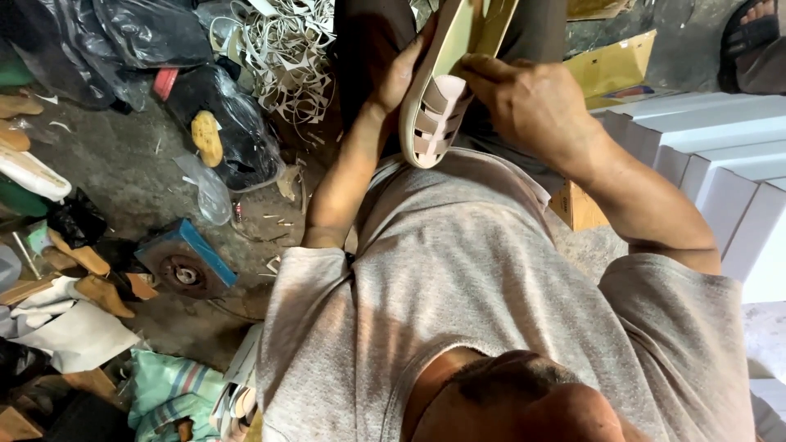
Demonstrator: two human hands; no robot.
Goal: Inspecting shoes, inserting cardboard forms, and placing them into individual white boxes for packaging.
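A pale pink strapped sandal (436,110) with a light yellowish sole is held over my lap, toe pointing toward my chest. My left hand (395,75) grips it from the left side, fingers wrapped behind the sole. My right hand (534,105) rests on the right edge of the sandal, with the fingertips pressing on the sole near the straps. Both forearms reach out from my grey T-shirt (458,270).
White boxes (720,155) are stacked at the right, with cardboard boxes (610,65) behind them. A pile of white strap offcuts (286,49), black plastic bags (147,33), a blue-edged round tool (184,266), wooden shoe lasts (90,274) and a striped cloth (168,389) cover the floor at left. Another person's sandalled foot (749,33) is top right.
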